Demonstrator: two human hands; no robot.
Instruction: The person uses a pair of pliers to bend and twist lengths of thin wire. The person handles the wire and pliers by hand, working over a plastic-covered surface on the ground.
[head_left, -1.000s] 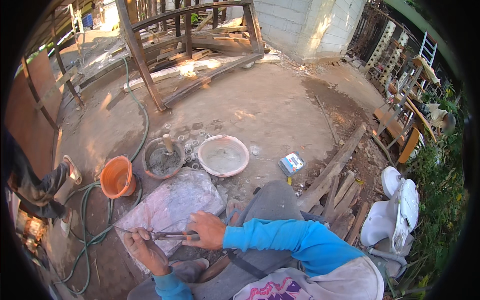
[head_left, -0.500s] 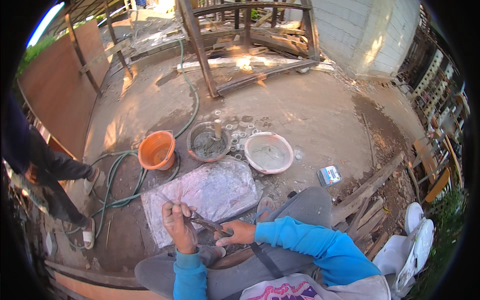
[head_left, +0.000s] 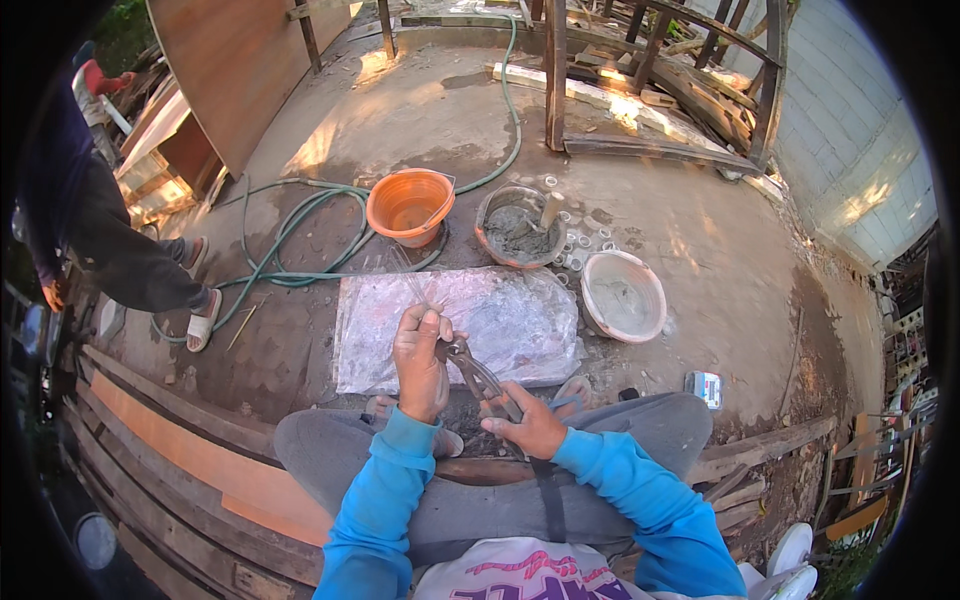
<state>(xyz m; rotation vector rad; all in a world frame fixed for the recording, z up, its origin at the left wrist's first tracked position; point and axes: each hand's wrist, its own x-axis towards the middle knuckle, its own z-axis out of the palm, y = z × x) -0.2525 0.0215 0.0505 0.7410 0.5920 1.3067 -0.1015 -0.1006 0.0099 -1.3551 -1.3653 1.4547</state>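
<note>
My left hand point(head_left: 420, 358) is raised over my lap, its fingers pinched on a bunch of thin wires point(head_left: 411, 280) that stick up and away from me. In my right hand point(head_left: 530, 424) are dark metal pincers point(head_left: 476, 374), gripped round the handles. The pincers' jaws are close beside my left fingers; whether they bite on a wire I cannot tell. Under the wires, on the ground in front of my feet, lies a flat plastic-covered bundle point(head_left: 530, 318), dusty and pale.
Beyond the bundle stand an orange bucket point(head_left: 382, 222), a dark tub point(head_left: 487, 240) of wet mortar and a pale basin point(head_left: 655, 318). Small rings point(head_left: 584, 241) lie between them. A green hose point(head_left: 262, 262) coils left, by a standing person point(head_left: 130, 262). Planks point(head_left: 190, 440) lie at lower left.
The view has swung left, so the buckets and bundle appear further right. The pincers now point more steeply up toward my left fingers. Both hands keep their hold.
</note>
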